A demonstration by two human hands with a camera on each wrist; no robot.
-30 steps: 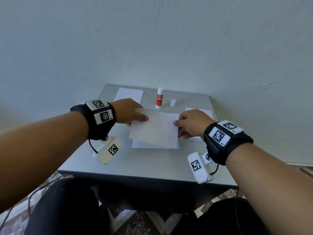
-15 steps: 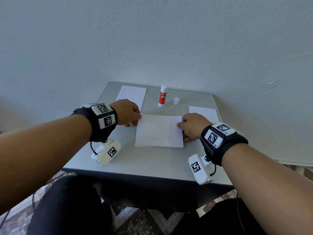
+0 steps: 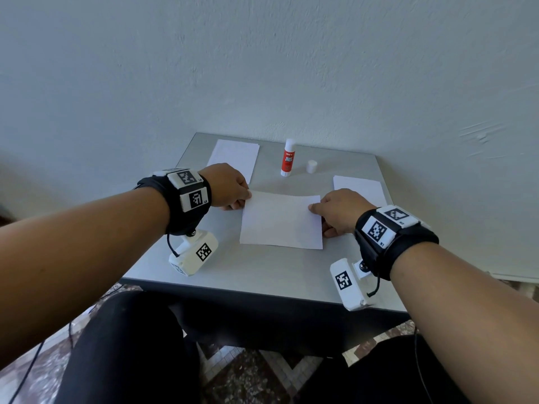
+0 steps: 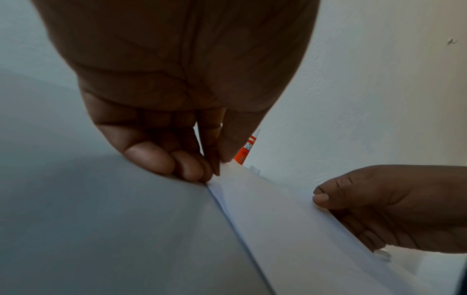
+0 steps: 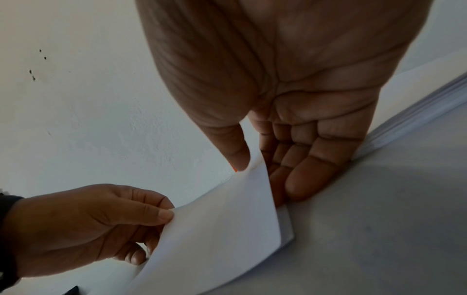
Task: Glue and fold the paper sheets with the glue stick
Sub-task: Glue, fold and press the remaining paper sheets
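Note:
A white paper sheet lies folded over on the grey table, its upper flap slightly raised. My left hand pinches the flap's far left corner between thumb and fingers. At the right edge, my right hand pinches the flap with the thumb on top and fingers beneath. The paper sheet curves up between both hands. An uncapped red and white glue stick stands upright behind the sheet, its white cap beside it.
A stack of white sheets lies at the table's far left, another stack at the right behind my right hand. A pale wall rises directly behind the table. My dark-clothed legs are below the near edge.
The raised upper flap has come down almost flat onto the lower half. Both hands moved down with it and still pinch its left and right edges.

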